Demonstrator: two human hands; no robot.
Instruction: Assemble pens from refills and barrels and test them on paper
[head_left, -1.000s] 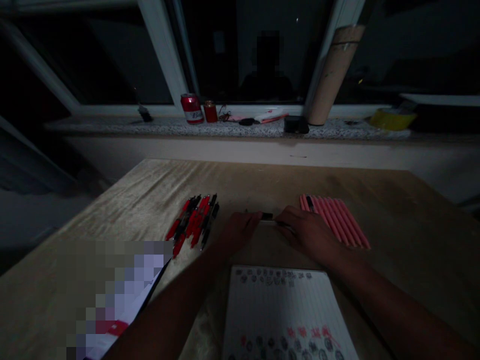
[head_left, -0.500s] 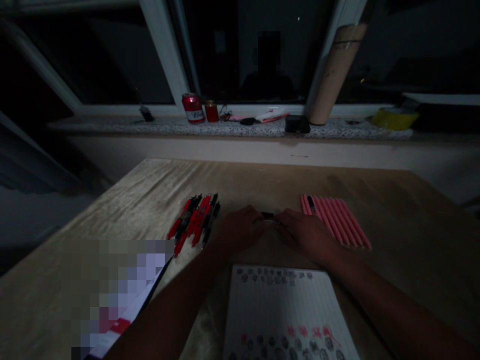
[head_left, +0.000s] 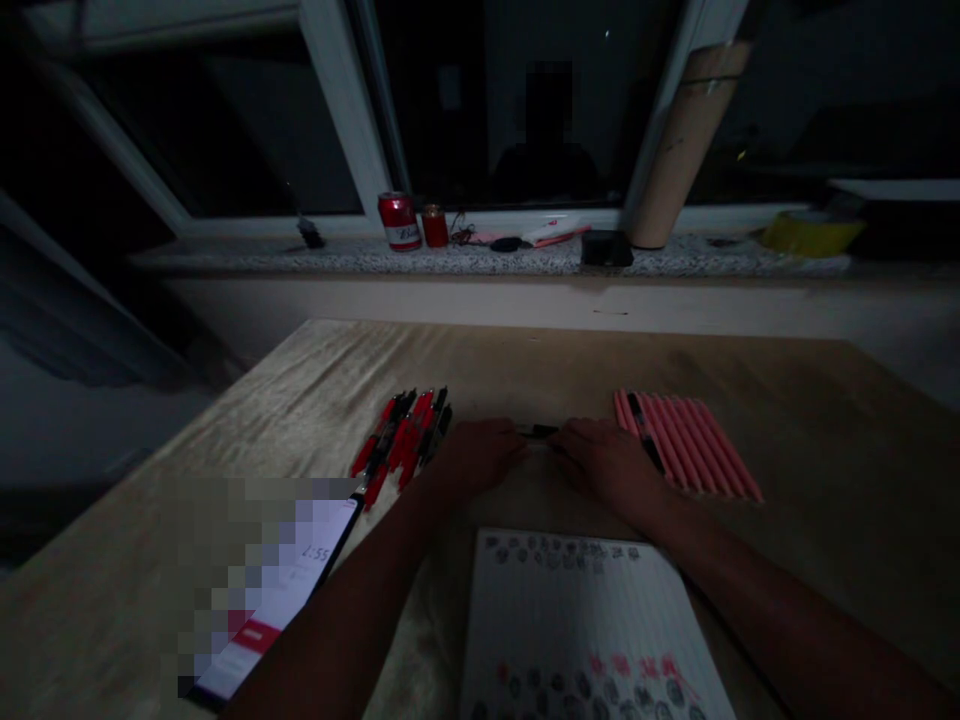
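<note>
My left hand (head_left: pixel 484 455) and my right hand (head_left: pixel 600 455) meet over the table's middle, fingers closed on the two ends of a dark pen (head_left: pixel 541 432). Only the pen's short middle part shows between them; the fingertips are dim. Left of my left hand lies a loose bunch of red and black pens (head_left: pixel 405 435). Beside my right hand several pink pens (head_left: pixel 697 445) are lined up in a row, with one black pen (head_left: pixel 645 430) among them. A lined notebook (head_left: pixel 570 610) with black and red marks lies below my hands.
A lit phone (head_left: pixel 300 580), partly pixelated, lies by my left forearm. Behind the table (head_left: pixel 525 360), the windowsill (head_left: pixel 345 262) holds a red can (head_left: pixel 399 222), a small red jar (head_left: pixel 434 226), a black box (head_left: pixel 606 248), a tall tube (head_left: pixel 686 150) and yellow tape (head_left: pixel 814 232).
The whole view has shifted slightly, so things appear farther right. My hands stay on the pen, and its visible dark part has moved a little between the fingers.
</note>
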